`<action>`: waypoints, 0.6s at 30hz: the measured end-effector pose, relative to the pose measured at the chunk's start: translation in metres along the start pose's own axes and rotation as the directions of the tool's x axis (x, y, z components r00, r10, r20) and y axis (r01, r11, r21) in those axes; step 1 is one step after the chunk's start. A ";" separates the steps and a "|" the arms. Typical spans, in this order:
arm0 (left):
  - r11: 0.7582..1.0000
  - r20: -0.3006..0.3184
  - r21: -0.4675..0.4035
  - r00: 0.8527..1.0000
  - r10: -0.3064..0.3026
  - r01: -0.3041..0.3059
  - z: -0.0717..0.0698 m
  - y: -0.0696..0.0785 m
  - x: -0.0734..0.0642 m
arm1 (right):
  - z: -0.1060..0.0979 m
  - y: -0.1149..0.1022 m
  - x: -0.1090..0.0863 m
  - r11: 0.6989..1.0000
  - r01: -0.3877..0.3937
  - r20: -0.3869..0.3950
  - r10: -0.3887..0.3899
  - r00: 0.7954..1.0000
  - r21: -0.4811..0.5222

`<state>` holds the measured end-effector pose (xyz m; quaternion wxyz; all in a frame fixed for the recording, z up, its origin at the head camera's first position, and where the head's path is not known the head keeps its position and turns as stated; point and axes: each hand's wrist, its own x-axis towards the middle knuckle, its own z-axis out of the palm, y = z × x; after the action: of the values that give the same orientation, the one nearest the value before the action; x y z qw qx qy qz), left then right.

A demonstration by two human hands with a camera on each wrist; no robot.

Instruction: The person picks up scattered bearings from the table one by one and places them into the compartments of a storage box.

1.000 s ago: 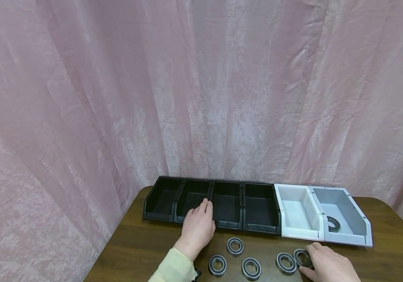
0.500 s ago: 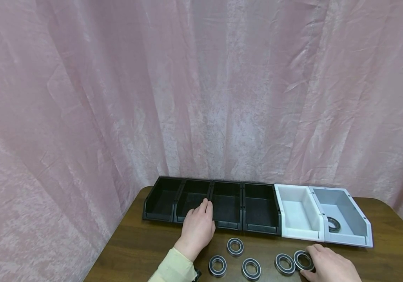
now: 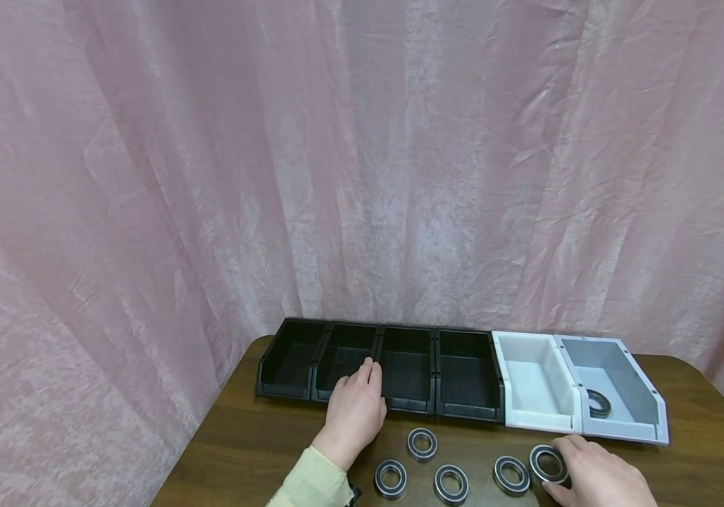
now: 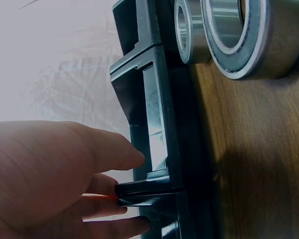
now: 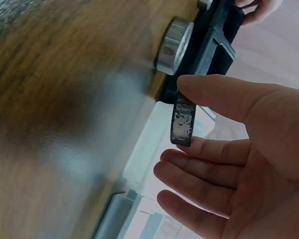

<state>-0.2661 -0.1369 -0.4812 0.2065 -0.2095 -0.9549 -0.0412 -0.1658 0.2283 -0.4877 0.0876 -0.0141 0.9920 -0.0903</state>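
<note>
In the head view my right hand (image 3: pixel 603 475) pinches a ball bearing (image 3: pixel 548 465) between thumb and fingers. The right wrist view shows that bearing (image 5: pixel 183 119) edge-on, thumb at one side and a finger at the other. Just left of it on the table lies another bearing (image 3: pixel 511 475). My left hand (image 3: pixel 356 405) rests at the front of the black bins, its fingertips by the divider between the second and third bin. From the left wrist, the left hand (image 4: pixel 65 174) has its fingers fairly straight beside a black bin (image 4: pixel 172 149).
Three bearings lie between the hands, one of them a bearing (image 3: pixel 422 444) nearest the bins. Right of the black bins stand a white bin (image 3: pixel 536 384) and a grey bin (image 3: pixel 622 387) with a bearing (image 3: pixel 599 403) inside. A pink curtain (image 3: pixel 362 176) hangs behind the wooden table (image 3: pixel 210 451).
The bearing in my right hand has shifted slightly right, opening a gap from its neighbour, and looks a little raised. The neighbour has slid slightly left. My left hand has stayed still.
</note>
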 end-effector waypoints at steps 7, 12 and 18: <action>1.000 0.009 -0.003 1.000 -0.006 0.007 0.001 0.000 0.001 | -0.008 -0.004 -0.005 1.000 0.002 -0.061 -0.002 0.998 0.004; 1.000 0.009 -0.005 1.000 -0.009 0.009 0.001 0.000 0.001 | -0.011 -0.005 -0.006 1.000 0.001 -0.108 -0.001 0.994 0.004; 1.000 0.025 -0.007 1.000 -0.015 0.016 0.001 0.000 0.001 | -0.012 -0.006 -0.006 1.000 -0.004 -0.132 0.006 0.991 0.015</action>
<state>-0.2676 -0.1361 -0.4820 0.1936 -0.2033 -0.9588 -0.0435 -0.1618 0.2248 -0.4735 0.0221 -0.0051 0.9949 -0.0982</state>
